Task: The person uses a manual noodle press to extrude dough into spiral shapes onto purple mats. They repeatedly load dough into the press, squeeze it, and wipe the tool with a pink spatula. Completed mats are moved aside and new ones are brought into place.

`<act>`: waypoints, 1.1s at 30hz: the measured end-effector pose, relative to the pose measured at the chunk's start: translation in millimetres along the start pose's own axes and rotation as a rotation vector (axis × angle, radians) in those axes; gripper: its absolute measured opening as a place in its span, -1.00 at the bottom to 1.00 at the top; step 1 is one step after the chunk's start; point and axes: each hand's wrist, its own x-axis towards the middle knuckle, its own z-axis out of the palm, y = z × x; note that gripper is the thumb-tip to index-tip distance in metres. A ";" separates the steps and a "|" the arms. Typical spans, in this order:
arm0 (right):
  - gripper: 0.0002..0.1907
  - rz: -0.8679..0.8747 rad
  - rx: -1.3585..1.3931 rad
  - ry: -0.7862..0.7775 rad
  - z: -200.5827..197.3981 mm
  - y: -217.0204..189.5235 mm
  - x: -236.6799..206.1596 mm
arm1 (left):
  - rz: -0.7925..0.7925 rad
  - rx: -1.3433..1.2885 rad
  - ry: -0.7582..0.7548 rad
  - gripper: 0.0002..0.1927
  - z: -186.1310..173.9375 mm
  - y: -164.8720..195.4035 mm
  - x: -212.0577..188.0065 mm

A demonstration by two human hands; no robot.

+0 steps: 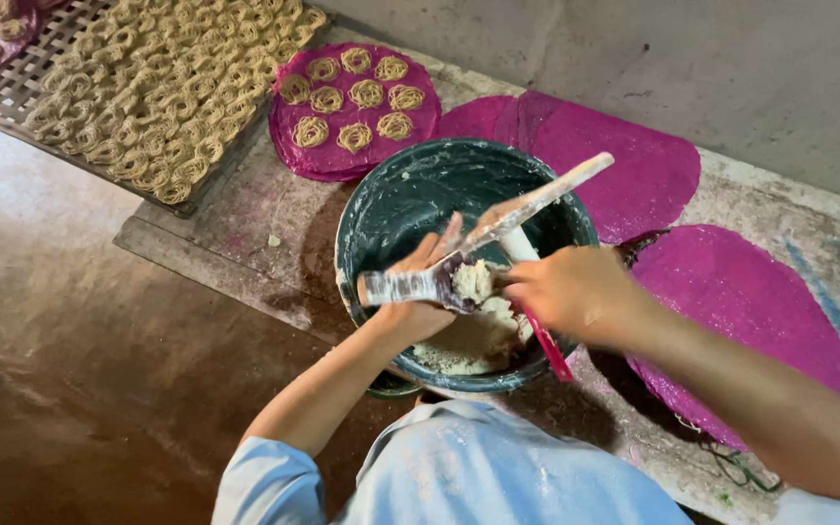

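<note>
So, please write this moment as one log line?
left hand: holds dough-caked press tube | right hand: packs pale dough into it | below: dark green round bucket

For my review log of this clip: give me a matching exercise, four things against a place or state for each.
Things:
1. bucket
2. dough lump
3. noodle coils
4. rack

Places or states:
A. far left, covered with many coils
B. on a round magenta mat
C. dark green, dough at the bottom
D. on the tool between left hand and right hand

Pairs: 1-C, 2-D, 3-B, 4-A
</note>
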 end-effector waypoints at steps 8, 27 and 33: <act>-0.86 -0.484 -0.392 0.447 1.3 -10.0 -33.7 | -0.486 -0.698 -0.328 -0.31 -9.0 -5.1 -21.0; -0.65 0.085 0.079 0.348 -28.4 -5.7 -50.1 | -0.342 -0.137 -0.094 -0.32 -25.1 -24.3 -1.9; -0.49 -0.203 0.757 0.709 86.2 -18.1 4.6 | -0.253 0.071 0.101 -0.31 -12.3 -19.1 16.9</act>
